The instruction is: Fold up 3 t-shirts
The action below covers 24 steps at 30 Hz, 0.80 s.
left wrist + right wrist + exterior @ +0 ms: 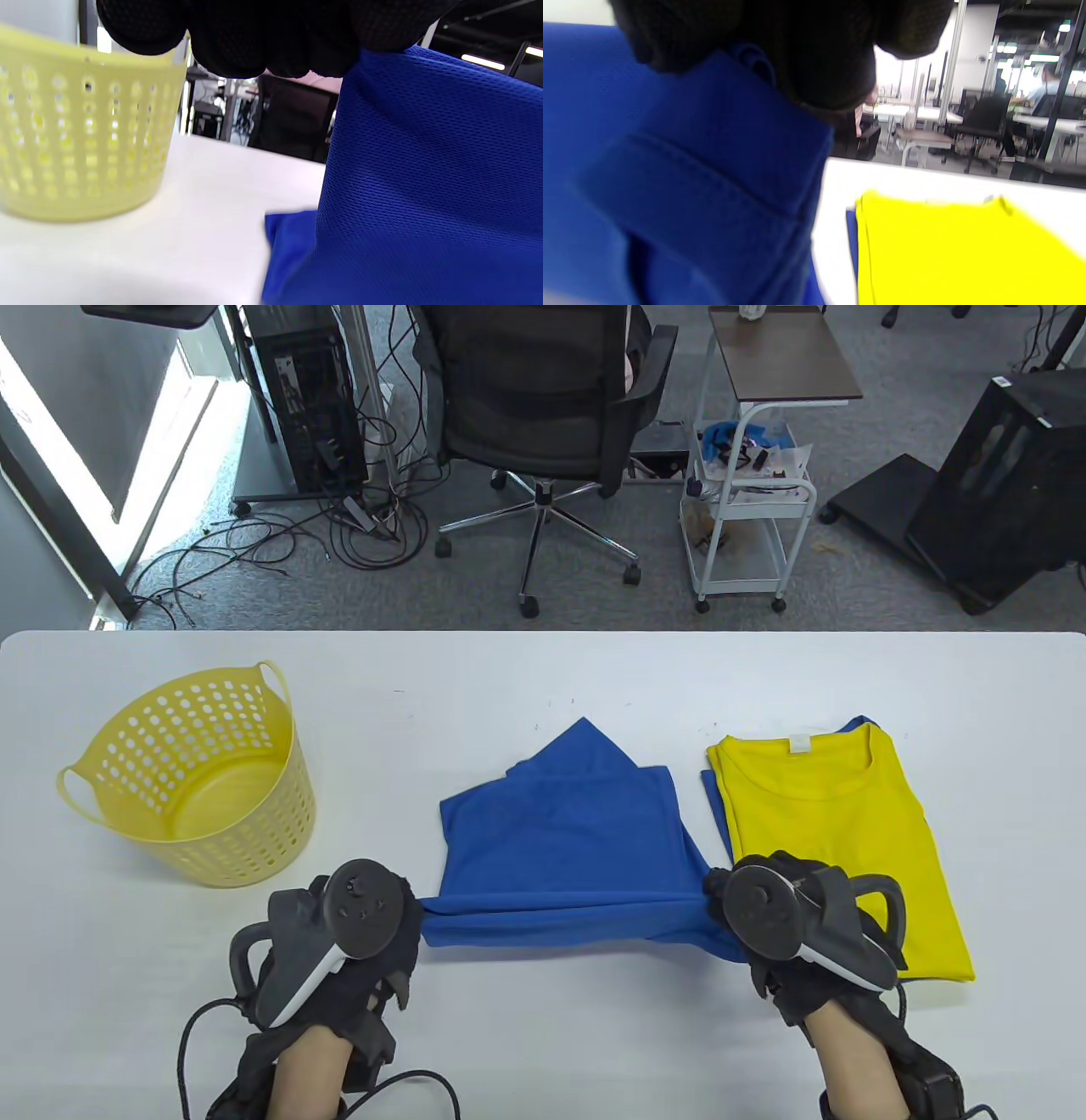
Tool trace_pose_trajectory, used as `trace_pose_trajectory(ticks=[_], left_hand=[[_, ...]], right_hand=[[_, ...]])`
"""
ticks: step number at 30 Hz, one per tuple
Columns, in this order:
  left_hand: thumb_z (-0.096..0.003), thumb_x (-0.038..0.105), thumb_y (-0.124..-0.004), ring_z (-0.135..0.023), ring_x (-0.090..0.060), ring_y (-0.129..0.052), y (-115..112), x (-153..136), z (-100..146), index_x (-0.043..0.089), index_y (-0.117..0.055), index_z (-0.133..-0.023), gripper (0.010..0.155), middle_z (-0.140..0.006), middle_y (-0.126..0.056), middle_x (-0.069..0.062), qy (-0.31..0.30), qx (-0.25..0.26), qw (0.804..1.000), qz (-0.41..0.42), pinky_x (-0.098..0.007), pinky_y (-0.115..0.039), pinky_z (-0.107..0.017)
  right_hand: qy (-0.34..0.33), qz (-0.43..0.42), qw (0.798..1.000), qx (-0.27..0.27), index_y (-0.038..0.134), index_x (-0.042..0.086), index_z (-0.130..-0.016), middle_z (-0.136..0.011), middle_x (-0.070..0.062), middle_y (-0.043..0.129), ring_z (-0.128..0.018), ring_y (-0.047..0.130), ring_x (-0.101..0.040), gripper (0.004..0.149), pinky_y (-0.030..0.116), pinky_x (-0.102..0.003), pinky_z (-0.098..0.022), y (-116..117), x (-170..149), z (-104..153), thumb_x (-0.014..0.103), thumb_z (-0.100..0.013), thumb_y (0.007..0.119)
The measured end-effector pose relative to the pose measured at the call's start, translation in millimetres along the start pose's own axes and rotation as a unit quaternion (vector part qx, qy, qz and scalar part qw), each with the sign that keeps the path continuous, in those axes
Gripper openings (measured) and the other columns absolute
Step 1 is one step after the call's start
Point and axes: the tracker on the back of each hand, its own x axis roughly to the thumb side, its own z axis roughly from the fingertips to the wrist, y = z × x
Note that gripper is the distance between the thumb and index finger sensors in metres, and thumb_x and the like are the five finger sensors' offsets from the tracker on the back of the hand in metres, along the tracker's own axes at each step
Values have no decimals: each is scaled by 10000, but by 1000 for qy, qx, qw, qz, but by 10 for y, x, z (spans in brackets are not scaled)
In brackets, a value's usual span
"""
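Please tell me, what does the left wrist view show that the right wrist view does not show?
Only the left wrist view shows the yellow perforated plastic basket, standing left of the cloth. Only the right wrist view shows the folded yellow t-shirt, with the edge of another blue garment under it. Both show the blue mesh-fabric t-shirt pinched by gloved fingers and raised above the white table.
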Motion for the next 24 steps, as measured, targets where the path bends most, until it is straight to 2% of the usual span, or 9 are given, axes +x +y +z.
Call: trace_pose_trajectory(ticks=[3, 6, 10, 16, 21, 23, 24], left_hand=[[-442, 472, -686, -662, -222, -820, 231, 77, -112, 274, -840, -747, 395, -800, -806, -18, 5, 15, 1000, -14, -458, -730, -567], [-445, 471, -686, -664, -224, -820, 196, 110, -378, 272, -838, -752, 397, -804, -804, -20, 25, -8, 999, -27, -458, -729, -568], [-444, 469, -686, -669, -223, -817, -133, 101, -860, 273, -834, -757, 398, -808, -800, -17, 44, -42, 997, -42, -456, -728, -569], [-441, 467, -682, -671, -219, -814, -713, -18, -1481, 277, -827, -760, 398, -812, -794, -13, 69, -92, 991, -64, -450, -727, -570], [-437, 472, -679, -667, -213, -818, -1074, -176, -1808, 283, -825, -758, 401, -807, -796, -8, 94, -102, 987, -78, -443, -732, -564], [-434, 482, -678, -662, -208, -822, -1167, -220, -1871, 289, -823, -758, 404, -804, -797, -2, 102, -91, 987, -87, -439, -737, -558], [-432, 490, -678, -661, -203, -823, -1208, -234, -1886, 293, -817, -763, 410, -803, -796, 4, 102, -68, 988, -95, -433, -740, -555]], right_hand=[[-5, 22, 999, -25, 877, 249, -755, -716, -3, 953, -616, 928, -251, 387, 675, -505, -608, -252, 16, -126, 333, -381, 822], [-3, 41, 999, -9, 870, 255, -761, -727, -1, 948, -630, 923, -252, 389, 668, -507, -615, -212, 13, -361, 331, -383, 820], [3, 73, 997, 36, 849, 255, -782, -754, -5, 927, -659, 906, -258, 394, 648, -513, -628, 119, -8, -773, 308, -393, 811], [10, 99, 990, 102, 818, 266, -805, -795, -11, 891, -699, 873, -271, 398, 612, -520, -649, 796, -12, -1399, 268, -408, 790], [6, 111, 986, 125, 811, 282, -806, -799, -8, 884, -710, 864, -273, 398, 599, -521, -655, 1184, 47, -1810, 276, -410, 783], [11, 110, 986, 121, 812, 291, -805, -796, -9, 885, -712, 863, -280, 397, 596, -523, -655, 1261, 61, -1904, 287, -409, 783], [16, 111, 987, 115, 811, 297, -806, -796, -10, 884, -712, 861, -283, 398, 593, -526, -654, 1313, 71, -1964, 293, -409, 784]])
